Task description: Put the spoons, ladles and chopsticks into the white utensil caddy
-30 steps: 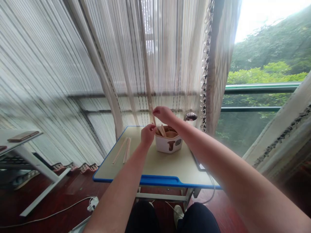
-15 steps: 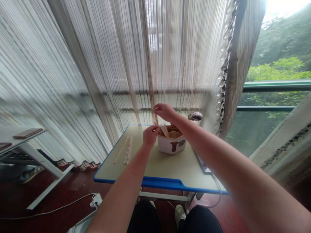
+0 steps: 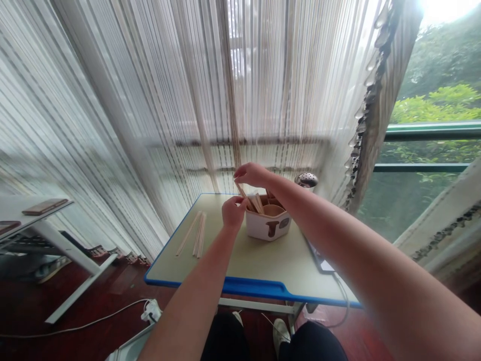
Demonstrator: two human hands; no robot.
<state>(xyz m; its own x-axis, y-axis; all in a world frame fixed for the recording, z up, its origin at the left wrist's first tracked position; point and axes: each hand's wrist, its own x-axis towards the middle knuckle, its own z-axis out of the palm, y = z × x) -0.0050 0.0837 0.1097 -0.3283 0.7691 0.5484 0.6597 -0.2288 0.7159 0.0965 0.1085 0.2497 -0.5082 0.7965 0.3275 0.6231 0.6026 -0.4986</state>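
Observation:
A white holder with brown patches [image 3: 267, 225] stands on a small beige table with a blue rim [image 3: 248, 288]. Wooden chopsticks [image 3: 257, 202] stick out of it. My right hand [image 3: 252, 175] is above the holder's left side, fingers pinched on the top of one chopstick [image 3: 242, 192] that slants down to the holder. Just left of the holder, my left hand [image 3: 233, 212] has its fingers closed at the lower end of that same stick. Several more chopsticks [image 3: 194, 239] lie loose on the table's left half.
A string curtain hangs right behind the table. A perforated metal container [image 3: 306, 180] stands behind the holder. A phone with a cable [image 3: 322, 264] lies at the table's right edge. A white desk [image 3: 45, 220] stands at left, and a power strip with cord [image 3: 150, 313] is on the floor.
The view has swung slightly left. My right hand has lowered a little and the chopstick it holds now slants more. My left hand stays at the holder's edge.

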